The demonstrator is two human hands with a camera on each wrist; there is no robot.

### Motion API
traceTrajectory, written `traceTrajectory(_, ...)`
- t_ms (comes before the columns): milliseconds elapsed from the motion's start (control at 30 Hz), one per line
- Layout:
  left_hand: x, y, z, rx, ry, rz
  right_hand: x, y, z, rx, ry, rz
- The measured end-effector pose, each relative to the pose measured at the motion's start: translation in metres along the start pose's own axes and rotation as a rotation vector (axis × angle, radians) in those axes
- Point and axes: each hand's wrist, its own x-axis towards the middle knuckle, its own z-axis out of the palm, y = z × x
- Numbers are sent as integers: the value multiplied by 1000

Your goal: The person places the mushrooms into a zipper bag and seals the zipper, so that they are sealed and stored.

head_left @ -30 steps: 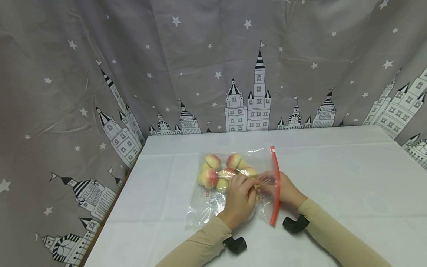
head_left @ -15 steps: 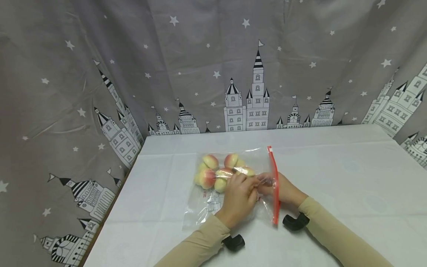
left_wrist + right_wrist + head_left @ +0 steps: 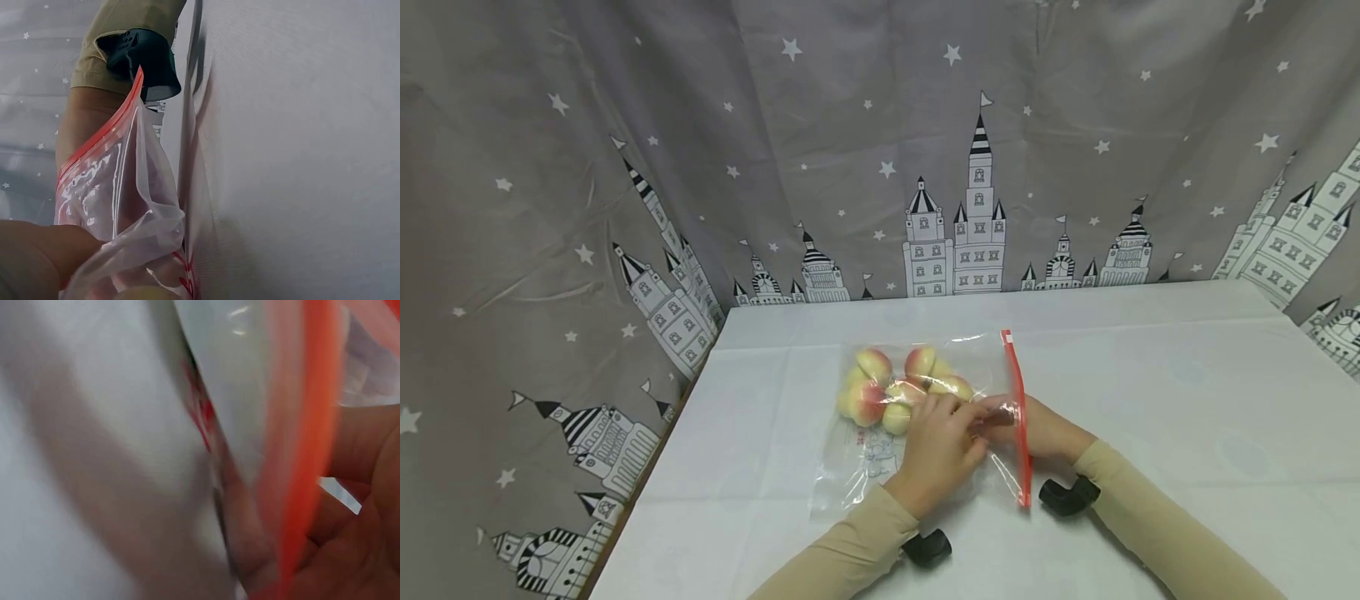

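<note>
A clear zip bag (image 3: 842, 479) with a red zip edge (image 3: 1017, 392) lies on the white table, several yellow peaches with red blush (image 3: 867, 402) inside its far left part. My left hand (image 3: 938, 454) rests over the bag from outside, fingers curled on the plastic beside the peaches. In the left wrist view its thumb (image 3: 69, 250) presses into the folded plastic, with a yellow round patch (image 3: 147, 292) just below. My right hand (image 3: 1037, 429) reaches past the red edge into the bag, its fingers meeting the left hand's; I cannot tell whether they hold anything.
The white-covered table (image 3: 1150, 375) extends around the bag, its left edge running beside a grey curtain (image 3: 850, 125) printed with castles and stars. Black curved wrist mounts (image 3: 1070, 497) stick out under both beige sleeves (image 3: 1172, 525).
Both hands stay at nearly the same spot on the bag, with small finger shifts. The red edge's near end has moved slightly right. The whole view has shifted a little.
</note>
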Motion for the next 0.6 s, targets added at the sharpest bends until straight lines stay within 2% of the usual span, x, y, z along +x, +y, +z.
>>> traceTrajectory(167, 0, 1, -1, 33, -4, 4, 0, -2, -10, -1, -70, 54)
traceTrajectory(433, 1, 1, -1, 17, 11, -10, -5, -8, -23, -31, -138, 52)
traceTrajectory(600, 1, 0, -4, 25, -27, -37, -9, -14, -27, -46, -193, 86)
